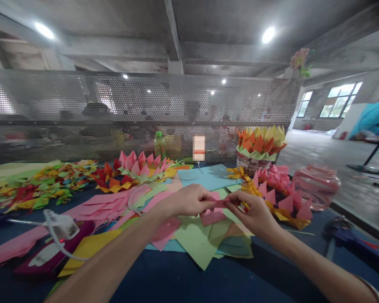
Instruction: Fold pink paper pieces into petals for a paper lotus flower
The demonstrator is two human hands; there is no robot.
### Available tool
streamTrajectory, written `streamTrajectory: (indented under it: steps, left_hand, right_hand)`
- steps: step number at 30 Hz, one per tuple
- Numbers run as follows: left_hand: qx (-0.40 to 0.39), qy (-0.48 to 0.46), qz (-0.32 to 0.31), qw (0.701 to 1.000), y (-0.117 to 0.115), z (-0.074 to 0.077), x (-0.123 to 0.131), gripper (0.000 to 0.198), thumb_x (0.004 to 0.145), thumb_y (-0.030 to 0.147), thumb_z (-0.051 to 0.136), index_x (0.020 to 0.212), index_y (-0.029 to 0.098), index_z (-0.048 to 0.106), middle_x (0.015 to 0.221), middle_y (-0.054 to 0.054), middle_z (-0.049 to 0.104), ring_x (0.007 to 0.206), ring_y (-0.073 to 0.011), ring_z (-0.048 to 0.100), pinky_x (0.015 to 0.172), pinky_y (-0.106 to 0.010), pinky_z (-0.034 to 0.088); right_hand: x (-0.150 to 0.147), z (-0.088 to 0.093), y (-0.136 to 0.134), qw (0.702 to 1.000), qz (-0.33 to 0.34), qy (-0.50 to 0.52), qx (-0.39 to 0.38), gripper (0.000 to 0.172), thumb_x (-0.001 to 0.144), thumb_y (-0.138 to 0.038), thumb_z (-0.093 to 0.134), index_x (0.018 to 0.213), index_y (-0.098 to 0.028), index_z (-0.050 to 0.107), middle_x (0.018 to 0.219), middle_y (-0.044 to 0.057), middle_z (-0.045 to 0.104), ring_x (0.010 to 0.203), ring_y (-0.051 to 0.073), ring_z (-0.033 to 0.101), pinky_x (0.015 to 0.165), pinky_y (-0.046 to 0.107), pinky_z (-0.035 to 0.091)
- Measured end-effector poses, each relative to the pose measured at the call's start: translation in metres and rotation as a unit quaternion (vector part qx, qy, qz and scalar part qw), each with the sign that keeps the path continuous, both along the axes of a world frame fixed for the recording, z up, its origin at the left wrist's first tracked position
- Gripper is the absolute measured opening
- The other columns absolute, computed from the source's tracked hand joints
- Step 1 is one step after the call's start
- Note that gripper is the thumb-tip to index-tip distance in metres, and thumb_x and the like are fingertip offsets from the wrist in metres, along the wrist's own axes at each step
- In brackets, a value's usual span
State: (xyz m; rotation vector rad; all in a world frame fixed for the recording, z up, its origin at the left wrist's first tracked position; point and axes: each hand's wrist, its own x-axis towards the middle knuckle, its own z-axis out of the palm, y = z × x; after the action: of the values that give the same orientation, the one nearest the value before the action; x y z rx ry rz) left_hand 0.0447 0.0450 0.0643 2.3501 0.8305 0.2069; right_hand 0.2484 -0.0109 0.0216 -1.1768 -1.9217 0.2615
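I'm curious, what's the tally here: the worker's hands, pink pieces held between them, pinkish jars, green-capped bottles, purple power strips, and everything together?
Hands: 2 (left hand, right hand)
Held pink piece: 1
Pinkish jar: 1
Green-capped bottle: 1
Purple power strip: 1
Total: 6

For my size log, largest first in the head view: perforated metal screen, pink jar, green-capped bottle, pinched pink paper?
Perforated metal screen
Pink jar
Green-capped bottle
Pinched pink paper, partly hidden

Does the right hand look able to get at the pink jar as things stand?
Probably not straight across: the right hand is pinching pink paper, and folded pink pieces stand between it and the pink jar, though the space above them looks free.
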Motion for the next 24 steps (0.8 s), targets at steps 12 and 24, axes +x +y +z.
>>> streamTrajectory:
  steps: [12,24]
  left_hand:
    - [0.096,0.03,-0.014,0.995,-0.006,-0.008,0.006,0.035,0.082,0.04,0.043,0.061,0.017,0.057,0.052,0.002,0.05,0.047,-0.0077,0.04,0.046,-0.023,0.023]
    - [0.194,0.024,0.013,0.981,-0.01,-0.011,0.012,0.029,0.078,0.044,0.049,0.07,0.018,0.06,0.058,0.001,0.057,0.053,-0.0098,0.044,0.049,-0.023,0.023]
  right_hand:
    - [-0.002,-0.013,0.001,0.993,0.014,-0.065,-0.098,0.028,0.083,-0.044,0.051,0.08,-0.019,0.064,0.066,0.0,0.065,0.059,0.012,0.053,0.053,0.021,0.036]
    - [0.002,-0.018,0.001,0.993,-0.022,-0.077,-0.084,0.022,0.08,-0.038,0.054,0.073,-0.019,0.06,0.061,-0.001,0.061,0.058,0.013,0.054,0.053,0.022,0.036]
